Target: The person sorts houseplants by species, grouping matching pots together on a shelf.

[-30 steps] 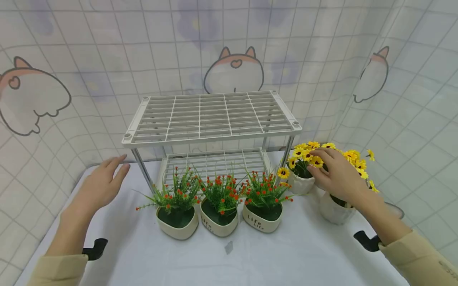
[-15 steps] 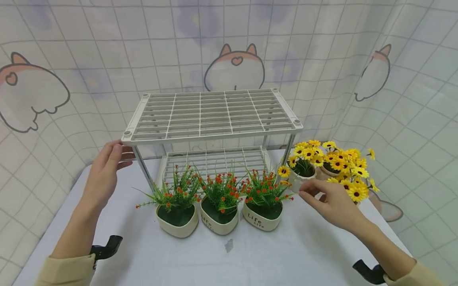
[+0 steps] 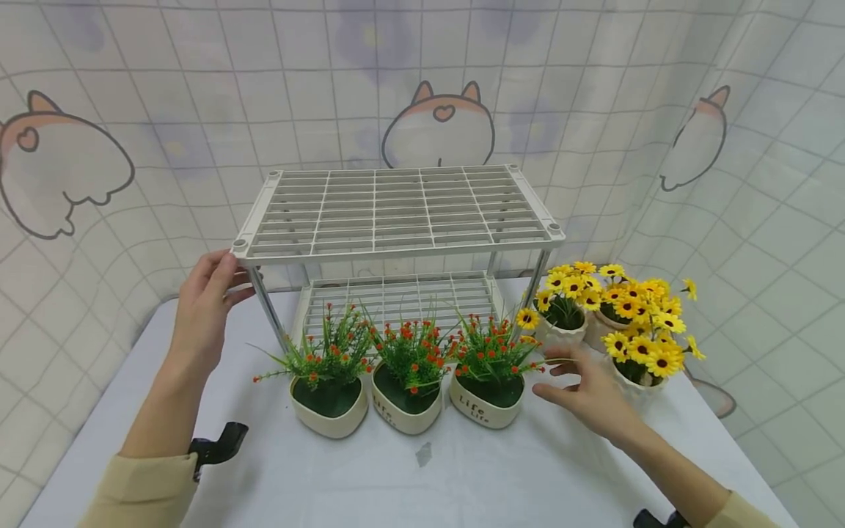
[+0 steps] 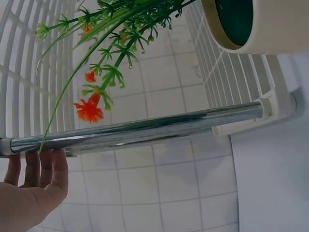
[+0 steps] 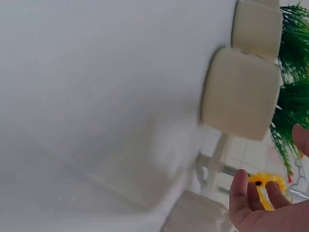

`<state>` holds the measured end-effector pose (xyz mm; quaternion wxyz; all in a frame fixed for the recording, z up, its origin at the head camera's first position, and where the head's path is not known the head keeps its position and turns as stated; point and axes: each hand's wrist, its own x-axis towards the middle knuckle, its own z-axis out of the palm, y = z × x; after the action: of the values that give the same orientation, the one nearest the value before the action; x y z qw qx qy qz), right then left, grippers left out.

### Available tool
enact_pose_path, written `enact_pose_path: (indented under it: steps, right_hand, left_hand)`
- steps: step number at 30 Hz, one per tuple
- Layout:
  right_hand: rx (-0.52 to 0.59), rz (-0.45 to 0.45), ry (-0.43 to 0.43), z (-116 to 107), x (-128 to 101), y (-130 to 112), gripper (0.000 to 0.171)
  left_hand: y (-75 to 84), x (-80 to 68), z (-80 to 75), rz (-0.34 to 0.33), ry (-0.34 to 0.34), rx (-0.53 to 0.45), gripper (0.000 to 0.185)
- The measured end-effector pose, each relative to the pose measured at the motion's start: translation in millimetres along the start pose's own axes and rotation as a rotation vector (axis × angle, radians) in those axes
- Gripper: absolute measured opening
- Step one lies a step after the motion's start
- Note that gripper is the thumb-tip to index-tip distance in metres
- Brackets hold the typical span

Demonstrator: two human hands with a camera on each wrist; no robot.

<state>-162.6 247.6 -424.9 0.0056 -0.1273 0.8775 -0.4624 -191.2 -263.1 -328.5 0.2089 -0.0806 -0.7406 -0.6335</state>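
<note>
The slatted white rack (image 3: pixel 428 213) runs lengthwise left to right; the left hand (image 3: pixel 203 304) touches its shiny round post (image 4: pixel 145 130), fingers extended; the right hand (image 3: pixel 587 396) hovers, fingers parted.

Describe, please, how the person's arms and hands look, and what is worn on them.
The left hand and right hand wear no gloves. The left sleeve and right sleeve are plain beige, ending on the forearm. By each cuff is a black device: the left device is curved; the right device is cut off by the frame.
</note>
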Motion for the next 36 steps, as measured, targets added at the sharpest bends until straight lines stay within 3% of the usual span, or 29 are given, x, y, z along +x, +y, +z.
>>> enact_pose_path:
  steps: [5, 19, 28, 36]
  right_hand:
    - [0.097, 0.083, -0.072, 12.8, 4.1, 6.2, 0.07]
    - [0.195, 0.184, -0.131, 42.9, 17.9, 0.9, 0.088]
    - [0.101, 0.207, -0.095, 63.5, 17.1, -2.6, 0.103]
    - [-0.017, 0.168, -0.021, 69.9, 13.9, -2.9, 0.096]
  left_hand:
    - [-0.5, 3.8, 3.4, -0.054, 0.03, -0.113, 0.027]
    - [2.1, 14.2, 7.2, -0.117, 0.007, -0.197, 0.029]
    - [-1.7, 15.6, 6.6, -0.127, 0.003, -0.208, 0.026]
    - [-3.4, 14.9, 8.5, -0.133, 0.006, -0.199, 0.026]
